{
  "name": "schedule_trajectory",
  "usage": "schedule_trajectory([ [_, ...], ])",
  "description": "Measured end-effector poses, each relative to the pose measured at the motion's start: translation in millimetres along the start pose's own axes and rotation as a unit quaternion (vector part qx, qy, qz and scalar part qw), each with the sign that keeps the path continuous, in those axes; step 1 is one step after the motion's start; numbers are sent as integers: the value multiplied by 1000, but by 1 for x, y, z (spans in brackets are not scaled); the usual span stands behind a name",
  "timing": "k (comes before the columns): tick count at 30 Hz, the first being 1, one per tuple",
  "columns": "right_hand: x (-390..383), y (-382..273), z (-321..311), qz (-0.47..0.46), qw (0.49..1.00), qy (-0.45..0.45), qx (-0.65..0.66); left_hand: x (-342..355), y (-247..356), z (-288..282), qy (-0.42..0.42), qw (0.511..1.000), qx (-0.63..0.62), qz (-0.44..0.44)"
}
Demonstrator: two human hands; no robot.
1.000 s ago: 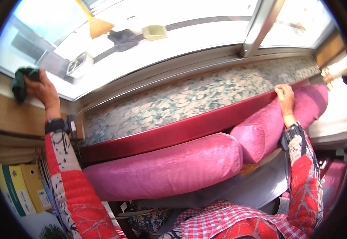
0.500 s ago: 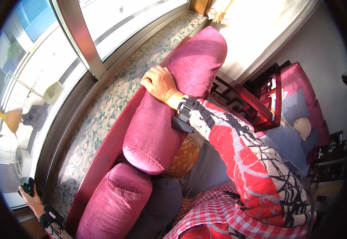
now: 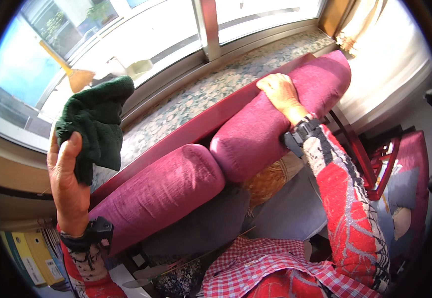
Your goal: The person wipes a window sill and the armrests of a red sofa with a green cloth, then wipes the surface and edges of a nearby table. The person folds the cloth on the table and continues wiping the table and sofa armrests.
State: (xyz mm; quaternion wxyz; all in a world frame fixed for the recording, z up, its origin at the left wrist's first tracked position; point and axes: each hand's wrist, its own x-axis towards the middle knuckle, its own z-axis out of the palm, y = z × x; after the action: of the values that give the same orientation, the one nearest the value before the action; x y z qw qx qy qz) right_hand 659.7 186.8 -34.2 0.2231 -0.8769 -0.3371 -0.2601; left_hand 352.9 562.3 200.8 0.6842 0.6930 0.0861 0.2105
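My left hand (image 3: 68, 179) is closed around a crumpled dark green cloth (image 3: 94, 121), raised at the left in front of the window glass. My right hand (image 3: 280, 97) rests on the right magenta bolster (image 3: 245, 139), fingers pressed together and curled over its back side. A second magenta bolster (image 3: 151, 196) lies to the left, end to end with it. Both sit against a long dark red wooden rail (image 3: 168, 144), with a mottled stone windowsill (image 3: 216, 84) just behind it.
A sliding window (image 3: 207, 30) shows a broom (image 3: 77, 77) outside. Grey cushions (image 3: 285, 208) and an orange item (image 3: 265, 184) lie below the bolsters. A white curtain (image 3: 384, 59), a dark red wooden seat (image 3: 379, 174) with cushions, and yellow binders (image 3: 37, 253) flank the space.
The view has swung right, then partly back. My left hand has brought the green cloth away from the far left, nearer and over the sill. My right hand stays on the bolster.
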Motion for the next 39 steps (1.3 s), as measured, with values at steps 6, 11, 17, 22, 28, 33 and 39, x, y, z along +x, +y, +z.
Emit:
schedule_trajectory([
  [6,-11,14,3,-1,997,-75,-35,-6,-27,-169,74,955,243,-154],
  [11,-18,32,12,-4,994,-84,-73,-46,-74,-296,34,777,529,-339],
  [17,-8,24,10,13,997,-74,-35,-55,-101,-339,-92,724,577,-366],
  [22,-11,1,3,-32,997,-16,-63,-6,-91,-270,-204,710,537,-407],
  [28,-9,-19,-12,29,988,99,112,92,-128,-102,-324,720,449,-418],
  [33,-24,-25,-18,44,973,150,172,159,-184,78,-388,759,411,-324],
  [39,-202,-17,-16,293,951,94,-8,220,-238,219,-430,719,520,-165],
])
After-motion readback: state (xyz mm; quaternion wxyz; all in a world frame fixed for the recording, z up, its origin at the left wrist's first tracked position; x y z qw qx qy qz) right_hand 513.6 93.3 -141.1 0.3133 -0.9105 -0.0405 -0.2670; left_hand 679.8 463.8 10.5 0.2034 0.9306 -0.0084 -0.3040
